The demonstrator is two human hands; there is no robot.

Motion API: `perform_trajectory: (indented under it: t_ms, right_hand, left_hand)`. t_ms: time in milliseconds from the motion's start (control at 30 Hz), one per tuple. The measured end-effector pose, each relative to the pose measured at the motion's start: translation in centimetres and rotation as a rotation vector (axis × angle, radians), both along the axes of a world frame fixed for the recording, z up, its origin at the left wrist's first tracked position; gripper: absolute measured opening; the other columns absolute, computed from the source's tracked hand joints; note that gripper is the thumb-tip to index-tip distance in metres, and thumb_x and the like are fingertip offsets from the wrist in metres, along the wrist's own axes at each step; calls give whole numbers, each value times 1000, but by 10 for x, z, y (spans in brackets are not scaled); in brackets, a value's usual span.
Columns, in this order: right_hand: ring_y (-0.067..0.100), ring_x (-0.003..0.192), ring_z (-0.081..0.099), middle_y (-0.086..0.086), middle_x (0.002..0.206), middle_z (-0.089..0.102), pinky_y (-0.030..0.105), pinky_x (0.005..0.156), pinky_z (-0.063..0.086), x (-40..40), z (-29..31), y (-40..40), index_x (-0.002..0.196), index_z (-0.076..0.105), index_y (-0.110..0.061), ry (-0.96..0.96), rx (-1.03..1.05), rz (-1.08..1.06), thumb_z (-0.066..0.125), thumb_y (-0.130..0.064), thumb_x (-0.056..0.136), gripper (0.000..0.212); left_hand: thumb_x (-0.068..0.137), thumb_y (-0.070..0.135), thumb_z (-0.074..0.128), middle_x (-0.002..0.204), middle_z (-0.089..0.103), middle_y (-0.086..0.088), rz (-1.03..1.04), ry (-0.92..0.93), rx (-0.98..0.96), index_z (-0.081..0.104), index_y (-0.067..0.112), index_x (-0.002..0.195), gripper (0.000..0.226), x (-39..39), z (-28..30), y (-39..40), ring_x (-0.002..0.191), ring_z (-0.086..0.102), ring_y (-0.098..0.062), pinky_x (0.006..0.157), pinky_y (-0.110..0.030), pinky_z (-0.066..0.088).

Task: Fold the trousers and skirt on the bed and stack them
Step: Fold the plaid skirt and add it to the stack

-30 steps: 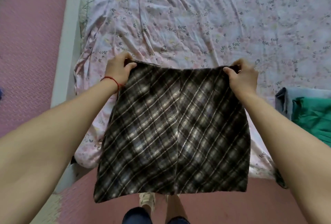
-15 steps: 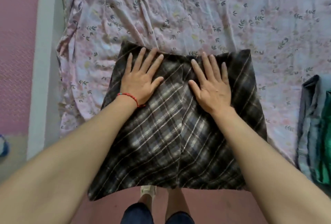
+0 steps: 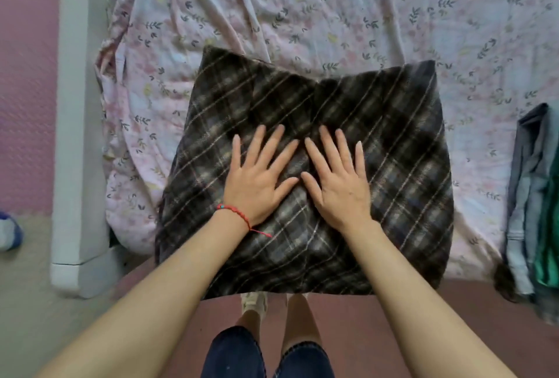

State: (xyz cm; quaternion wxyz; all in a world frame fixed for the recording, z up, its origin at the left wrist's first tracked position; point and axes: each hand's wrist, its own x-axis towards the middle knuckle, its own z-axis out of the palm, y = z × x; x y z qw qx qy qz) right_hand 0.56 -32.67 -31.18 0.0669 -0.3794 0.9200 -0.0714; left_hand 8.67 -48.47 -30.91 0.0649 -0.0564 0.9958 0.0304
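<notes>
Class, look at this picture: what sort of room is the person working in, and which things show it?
Most likely a bedroom: a bed with a wrinkled floral sheet, a plaid skirt spread flat on it, and folded clothes at the bed's right edge.

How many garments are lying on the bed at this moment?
3 can be told apart: the plaid skirt spread flat mid-bed under both hands, and grey-blue trousers with a green garment at the right edge. That pile is cropped, so more may be hidden.
</notes>
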Motion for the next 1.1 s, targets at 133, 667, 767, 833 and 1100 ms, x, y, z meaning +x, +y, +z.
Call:
perform_trajectory:
  t_ms: [133, 667, 767, 833, 1100]
  right_hand:
    - [21, 140, 12, 3, 153, 26, 45, 113, 2, -10, -11, 27, 143, 30, -27, -11, 91, -208, 33, -47, 91, 56]
    - [10, 102, 49, -4, 111, 57, 8, 81, 34, -118, 34, 36, 116, 58, -19, -365, -585, -716, 58, -17, 86, 30]
    - [2, 91, 53, -7, 100, 59, 0, 73, 33, -128, 41, 32, 106, 65, -17, -425, -612, -787, 61, -9, 83, 25]
    - [-6, 76, 51, -5, 92, 60, 1, 69, 34, -137, 47, 27, 102, 67, -16, -406, -609, -784, 61, -6, 82, 24]
    - [-4, 74, 49, -15, 83, 55, 7, 70, 36, -231, 70, -36, 105, 65, -18, -273, -581, -537, 55, -11, 80, 28]
  left_hand:
    - [89, 55, 26, 152, 23, -6, 77, -75, -46, 21, 29, 143, 60, 15, -7, -33, 139, 11, -25, 112, -46, -5]
    - [85, 13, 57, 120, 57, -2, 703, 219, 942, 57, 33, 114, 35, -63, 44, -115, 117, 52, -23, 103, -38, 40]
    - [81, 8, 59, 114, 60, -2, 714, 192, 995, 60, 37, 103, 36, -66, 47, -121, 119, 51, -27, 103, -50, 39]
    - [81, -1, 59, 113, 60, -4, 733, 251, 988, 60, 25, 106, 36, -73, 52, -121, 117, 52, -20, 105, -42, 39]
    - [81, -2, 55, 115, 58, -4, 758, 446, 899, 58, 7, 116, 36, -117, 58, -148, 109, 55, -11, 92, -8, 38]
